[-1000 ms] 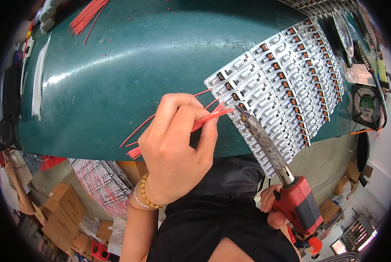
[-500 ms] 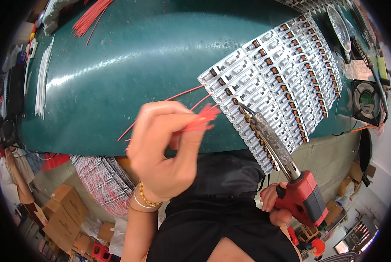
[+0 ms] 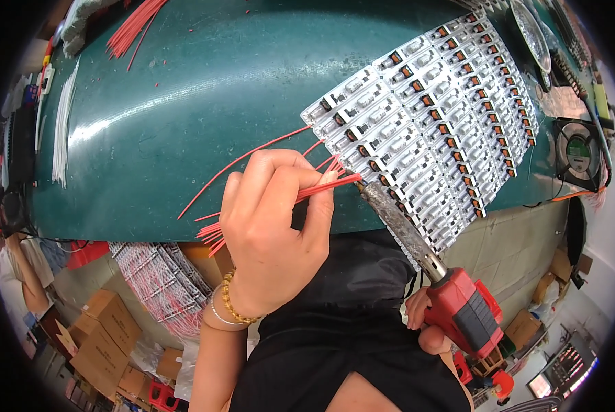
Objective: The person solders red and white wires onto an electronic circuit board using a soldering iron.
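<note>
the tabletop [image 3: 204, 103] is dark green and smooth, with a long pale streak of light across its left half and small red scraps dotted over its far part; a bundle of white wires [image 3: 62, 130] lies along its left end, and a sheaf of red wires [image 3: 134, 29] lies at the far left; on the right a large slanted sheet of small circuit boards [image 3: 431, 117] covers much of the surface, reaching to the near edge, with a few loose red strands running left from its left edge; the left hand [image 3: 273, 220] is over the near edge, its grip pinching a bunch of red wires [image 3: 345, 180] between thumb and fingers, the bunch's right ends beside the sheet; the right hand [image 3: 424, 319] has its grip closed round the handle of a red and black soldering iron [image 3: 469, 309], the tip close to those ends, though whether they touch i cannot tell; a square black fan [image 3: 577, 154] stands at the right and a shiny round dish [image 3: 529, 34] at the far right; down at the near left are wired board sheets [image 3: 160, 285], cardboard boxes [image 3: 105, 343] and a red stool [image 3: 162, 396]; another person's arm [image 3: 27, 275] shows at the left.
</note>
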### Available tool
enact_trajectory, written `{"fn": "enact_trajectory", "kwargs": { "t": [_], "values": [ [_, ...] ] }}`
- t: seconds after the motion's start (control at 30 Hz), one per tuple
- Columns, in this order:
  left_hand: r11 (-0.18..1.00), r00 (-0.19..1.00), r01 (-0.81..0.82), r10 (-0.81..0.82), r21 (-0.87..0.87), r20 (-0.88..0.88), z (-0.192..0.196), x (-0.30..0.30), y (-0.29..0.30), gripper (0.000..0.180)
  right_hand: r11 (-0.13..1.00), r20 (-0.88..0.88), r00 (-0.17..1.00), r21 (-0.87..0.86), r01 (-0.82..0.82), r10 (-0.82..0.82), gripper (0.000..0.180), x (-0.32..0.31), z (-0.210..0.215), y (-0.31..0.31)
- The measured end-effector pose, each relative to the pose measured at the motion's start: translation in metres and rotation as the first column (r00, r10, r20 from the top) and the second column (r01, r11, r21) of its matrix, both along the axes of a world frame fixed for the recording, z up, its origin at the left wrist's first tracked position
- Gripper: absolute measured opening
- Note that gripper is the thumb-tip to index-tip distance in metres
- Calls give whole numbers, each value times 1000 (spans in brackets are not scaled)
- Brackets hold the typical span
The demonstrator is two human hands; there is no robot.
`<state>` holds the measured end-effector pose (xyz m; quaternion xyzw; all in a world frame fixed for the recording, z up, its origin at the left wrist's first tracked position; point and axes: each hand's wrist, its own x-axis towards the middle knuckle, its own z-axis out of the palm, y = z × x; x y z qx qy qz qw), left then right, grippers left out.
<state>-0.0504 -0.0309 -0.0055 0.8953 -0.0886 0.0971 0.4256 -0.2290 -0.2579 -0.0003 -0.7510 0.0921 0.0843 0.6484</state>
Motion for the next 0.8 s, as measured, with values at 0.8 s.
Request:
{"fn": "enact_trajectory", "kwargs": {
  "t": [0.8],
  "values": [
    [997, 997, 50, -53, -64, -51, 7, -5, -1, 14, 957, -72, 996, 284, 63, -44, 49, -1, 19, -1]
  ]
}}
